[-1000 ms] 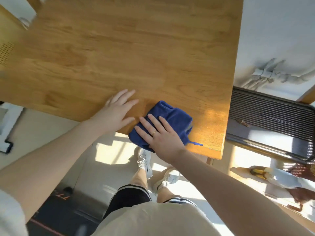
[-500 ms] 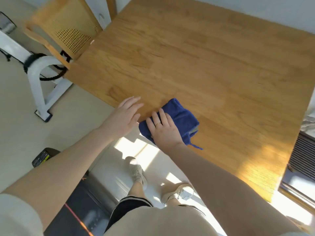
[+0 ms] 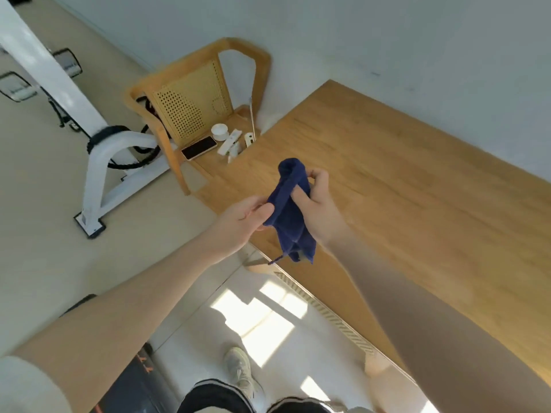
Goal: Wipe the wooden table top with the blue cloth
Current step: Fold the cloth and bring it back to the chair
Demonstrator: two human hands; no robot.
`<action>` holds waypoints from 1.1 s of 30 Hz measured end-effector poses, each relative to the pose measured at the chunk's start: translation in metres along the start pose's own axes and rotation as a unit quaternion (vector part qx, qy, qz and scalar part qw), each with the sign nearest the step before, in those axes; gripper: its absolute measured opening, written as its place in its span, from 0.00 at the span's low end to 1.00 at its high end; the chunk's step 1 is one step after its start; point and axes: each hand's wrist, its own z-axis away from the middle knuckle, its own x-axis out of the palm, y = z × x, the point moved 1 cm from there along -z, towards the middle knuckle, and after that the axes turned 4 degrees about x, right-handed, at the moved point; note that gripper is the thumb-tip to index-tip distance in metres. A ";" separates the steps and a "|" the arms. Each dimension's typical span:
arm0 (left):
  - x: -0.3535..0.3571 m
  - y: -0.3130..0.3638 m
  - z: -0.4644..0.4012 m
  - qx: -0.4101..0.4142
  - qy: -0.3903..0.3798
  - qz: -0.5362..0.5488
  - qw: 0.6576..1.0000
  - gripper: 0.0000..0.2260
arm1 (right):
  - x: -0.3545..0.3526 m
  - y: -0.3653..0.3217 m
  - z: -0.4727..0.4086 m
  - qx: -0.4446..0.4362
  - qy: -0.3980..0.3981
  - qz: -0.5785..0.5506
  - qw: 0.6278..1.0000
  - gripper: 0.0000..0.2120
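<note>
Both hands are raised over the near corner of the bench, and the blue cloth hangs between them, lifted clear of the wood. Her or his right hand is closed around the upper part of the cloth, fingers curled into the bunched fabric, with the top of the bundle poking up above the knuckles. On the other side, the left hand pinches the cloth's edge between thumb and fingertips, palm turned inward. From that double grip the cloth droops in loose folds, and a thin thread dangles from its lowest corner, just above the bench edge.

Nothing lies on the wooden top that I can see; warm sunlight falls across it toward the right. Past its far left corner stands a wooden chair with a perforated back. On its seat lie a dark phone, a small round white object and a few white gadgets too small to identify. Left of the chair, a white metal frame with black cord wound around it stands on the pale floor. Below, bright patches of window light fall on the floor near the person's pale sneaker and dark striped shorts.
</note>
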 end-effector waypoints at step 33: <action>-0.450 -0.021 -0.154 -0.034 0.322 0.188 0.927 0.08 | 0.212 -0.106 -0.412 0.153 -0.017 -0.055 0.987 0.10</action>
